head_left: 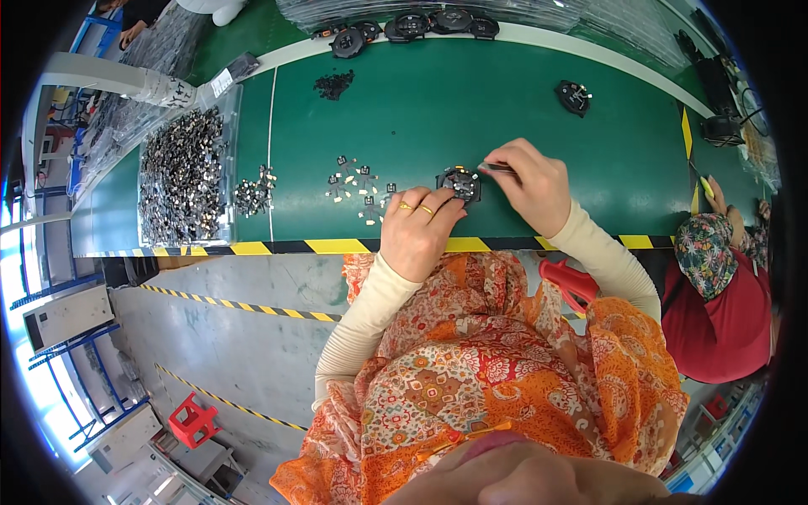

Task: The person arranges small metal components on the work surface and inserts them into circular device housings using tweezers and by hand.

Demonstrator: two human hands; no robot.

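A small black round housing (459, 183), like an open watch case with parts inside, lies on the green work surface in front of me. My left hand (418, 225) has two rings on it, and its bent fingertips hold the near left edge of the housing. To the right, my right hand (532, 183) pinches thin metal tweezers (497, 168) whose tip points toward the housing's upper right edge. Beside my left hand lie several small dark flex-cable parts (364, 177) with pale ends. Fingers partly hide the housing.
A clear tray (181, 181) heaped with small parts stands at the left, beside a loose pile (255, 194). Farther off lie black bits (334, 84), another housing (574, 98) and a row of round black housings (410, 26). A co-worker (720, 286) sits at the right.
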